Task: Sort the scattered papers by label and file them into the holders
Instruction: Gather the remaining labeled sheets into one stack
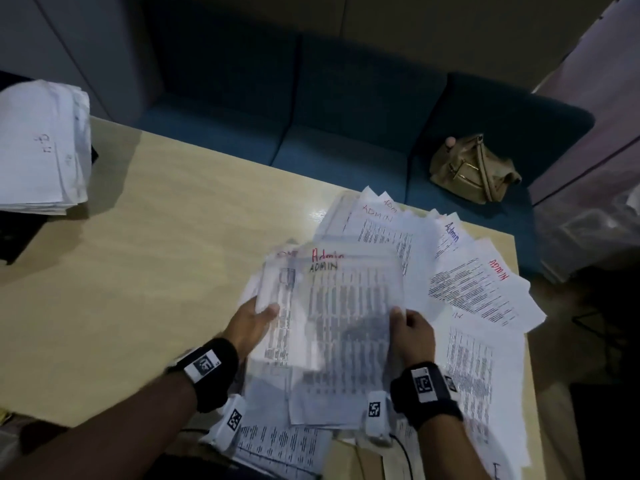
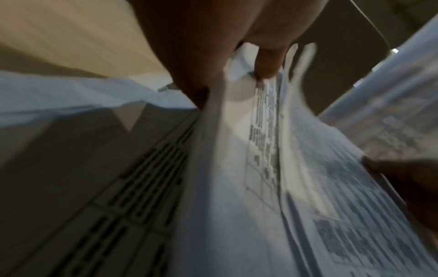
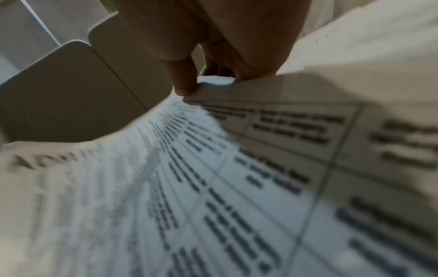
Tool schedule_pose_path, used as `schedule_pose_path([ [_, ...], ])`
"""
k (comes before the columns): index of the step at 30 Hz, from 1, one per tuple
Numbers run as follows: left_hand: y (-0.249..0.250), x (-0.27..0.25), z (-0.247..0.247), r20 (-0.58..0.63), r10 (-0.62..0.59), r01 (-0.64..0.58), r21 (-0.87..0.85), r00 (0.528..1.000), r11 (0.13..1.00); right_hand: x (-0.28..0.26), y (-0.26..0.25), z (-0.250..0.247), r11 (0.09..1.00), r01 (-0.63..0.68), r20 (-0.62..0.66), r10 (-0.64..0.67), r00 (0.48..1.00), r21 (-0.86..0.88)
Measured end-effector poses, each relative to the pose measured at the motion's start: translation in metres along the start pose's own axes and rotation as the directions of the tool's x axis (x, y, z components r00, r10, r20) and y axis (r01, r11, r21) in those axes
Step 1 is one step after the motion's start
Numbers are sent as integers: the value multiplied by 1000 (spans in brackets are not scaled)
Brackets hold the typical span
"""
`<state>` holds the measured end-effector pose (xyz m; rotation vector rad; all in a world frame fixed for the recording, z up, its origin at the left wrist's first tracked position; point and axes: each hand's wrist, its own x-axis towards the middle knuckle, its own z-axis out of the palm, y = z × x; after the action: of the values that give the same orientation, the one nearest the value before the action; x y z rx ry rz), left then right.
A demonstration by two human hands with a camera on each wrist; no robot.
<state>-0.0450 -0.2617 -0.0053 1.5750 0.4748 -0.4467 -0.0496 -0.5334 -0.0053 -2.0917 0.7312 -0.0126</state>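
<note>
Now both hands pinching ADMIN sheet bundle (image 1: 332,313) over table (image 1: 156,220) right half: left hand (image 1: 254,323) on left edge, right hand (image 1: 414,332) on right edge; paper light, floppy, slippy, so grip edges w/ thumb on top

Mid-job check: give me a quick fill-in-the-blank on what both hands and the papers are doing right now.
1. Both hands, left hand and right hand, grip a bundle of ____.
2. The top sheet is labelled ____.
3. A tan ____ lies on the blue sofa.

Missing words: papers; ADMIN; bag
</note>
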Motion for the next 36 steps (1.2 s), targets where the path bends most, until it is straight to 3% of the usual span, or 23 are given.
schedule_pose_path([
  [4,-4,-10,6,115,71,-99,257,991,961,-18,4,32,996,-95,90,95,991,-4],
  [7,-11,-8,4,74,121,-141,413,990,900,-20,5,42,988,4,161,20,987,-153],
  [9,-9,-10,2,59,78,-92,309,995,947,-16,2,40,995,33,115,-22,993,-90],
  [11,-9,-11,0,118,21,-45,207,993,977,-11,-5,33,997,31,65,-35,997,64],
  [15,-7,-12,-3,231,-46,0,194,972,981,-4,-22,26,956,238,94,-256,962,173],
  [19,20,-9,6,282,158,-212,174,946,962,-1,-25,36,944,329,243,-320,916,3],
  [21,35,-2,5,268,254,-315,219,929,923,-3,-24,43,940,319,332,-265,905,-120],
  [25,36,11,0,332,277,-394,364,902,844,-1,-27,50,895,410,428,-306,850,-175],
  [26,32,11,-2,336,263,-390,400,904,830,3,-28,46,907,381,387,-291,875,-178],
  [28,19,11,-5,299,283,-388,395,912,833,17,-25,33,935,230,136,-199,970,-270],
  [30,6,8,-10,231,273,-339,334,934,879,31,-14,16,929,-5,-77,-25,997,-371],
  [32,-10,4,-14,195,200,-256,333,960,907,41,-3,9,914,-180,-107,151,983,-364],
  [36,-36,0,-19,166,117,-193,572,979,797,52,2,8,956,-239,-74,230,970,-169],
])
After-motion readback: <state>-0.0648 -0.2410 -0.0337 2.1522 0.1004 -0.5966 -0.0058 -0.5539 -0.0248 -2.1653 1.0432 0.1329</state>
